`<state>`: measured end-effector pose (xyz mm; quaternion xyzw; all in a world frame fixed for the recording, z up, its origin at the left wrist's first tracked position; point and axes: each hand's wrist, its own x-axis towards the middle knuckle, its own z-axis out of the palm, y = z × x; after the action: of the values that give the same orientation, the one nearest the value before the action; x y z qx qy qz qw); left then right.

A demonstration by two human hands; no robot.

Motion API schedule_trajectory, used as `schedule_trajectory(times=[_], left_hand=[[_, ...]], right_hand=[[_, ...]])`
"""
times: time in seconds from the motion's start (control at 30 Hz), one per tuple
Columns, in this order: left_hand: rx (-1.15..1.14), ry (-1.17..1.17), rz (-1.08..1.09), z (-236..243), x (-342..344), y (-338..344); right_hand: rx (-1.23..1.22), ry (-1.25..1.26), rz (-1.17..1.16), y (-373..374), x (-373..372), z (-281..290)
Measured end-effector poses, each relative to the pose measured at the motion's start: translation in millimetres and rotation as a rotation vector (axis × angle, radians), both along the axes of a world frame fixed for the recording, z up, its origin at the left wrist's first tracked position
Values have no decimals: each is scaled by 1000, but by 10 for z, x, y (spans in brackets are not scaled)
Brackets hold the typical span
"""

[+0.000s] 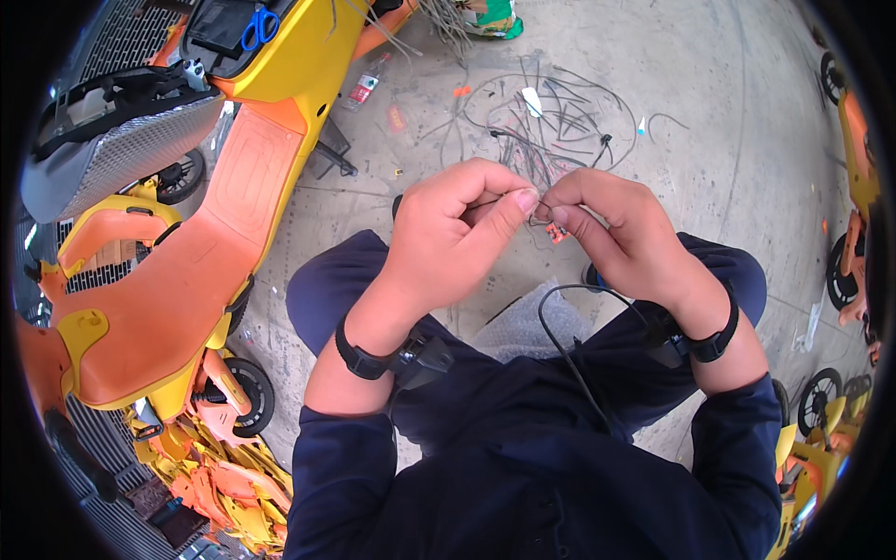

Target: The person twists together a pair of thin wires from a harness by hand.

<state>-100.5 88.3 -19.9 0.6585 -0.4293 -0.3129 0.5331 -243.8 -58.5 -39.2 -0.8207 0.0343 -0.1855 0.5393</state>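
My left hand (448, 233) and my right hand (621, 233) meet in front of me above my spread knees. Both are closed in a pinch, fingertips nearly touching. A thin dark wire (543, 204) runs between the two pinches, and its ends are hidden by the fingers. Just below the right fingertips shows a small orange-red piece (557, 233), perhaps a connector; whether it is joined to the wire I cannot tell. Beyond my hands a loose tangle of dark cables (560, 117) lies on the concrete floor.
An orange and yellow scooter body (252, 177) stands close on my left, with blue scissors (260, 29) on top. A plastic bottle (366, 82) lies beside it. Bubble wrap (532, 327) sits between my legs. More scooters with black wheels (821, 397) line the right edge.
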Motion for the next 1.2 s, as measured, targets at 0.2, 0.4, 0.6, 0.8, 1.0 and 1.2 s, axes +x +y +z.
schedule_trajectory(times=[0.2, 0.4, 0.6, 0.8, 1.0, 1.2], left_hand=[[23, 87, 80, 52, 1, 1], [-86, -462, 22, 76, 118, -15], [-262, -686, 11, 47, 113, -59], [-157, -780, -88, -8, 90, -60], [-262, -946, 68, -17, -28, -88], [-314, -813, 142, -37, -17, -99]], right_hand=[[366, 105, -62, 72, -4, 40], [597, 343, 35, -146, -33, 172], [949, 431, 119, -206, -52, 200], [782, 409, 0, -193, -28, 233], [997, 368, 98, -160, -60, 198], [1005, 368, 109, -167, -61, 190]])
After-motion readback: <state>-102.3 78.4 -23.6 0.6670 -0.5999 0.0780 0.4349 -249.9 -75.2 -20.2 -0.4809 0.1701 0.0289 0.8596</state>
